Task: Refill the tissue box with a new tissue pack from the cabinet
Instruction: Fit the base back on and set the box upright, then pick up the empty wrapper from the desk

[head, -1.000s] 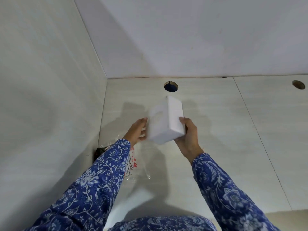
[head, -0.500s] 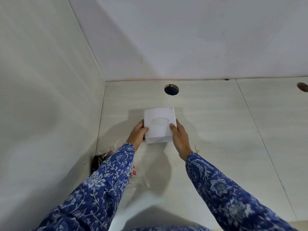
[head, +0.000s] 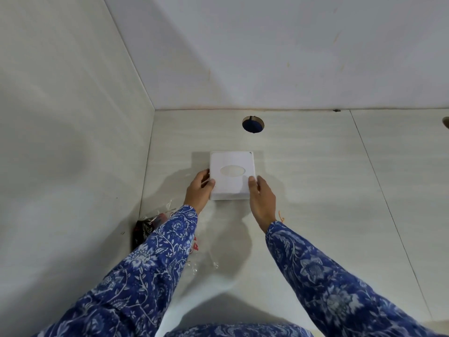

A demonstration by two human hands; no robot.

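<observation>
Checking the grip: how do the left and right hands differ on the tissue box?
The left hand wraps the tissue box's left edge, thumb on top; the right hand lies flatter along the right edge. The left hand sits nearer the crumpled wrapper; the right hand is over bare counter. Both touch the box's near corners.

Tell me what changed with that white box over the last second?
The tissue box was tilted up in both hands, then turned flat and set down on the counter, oval opening up. The left hand and right hand still grip its sides. The plastic wrapper stayed put.
</observation>
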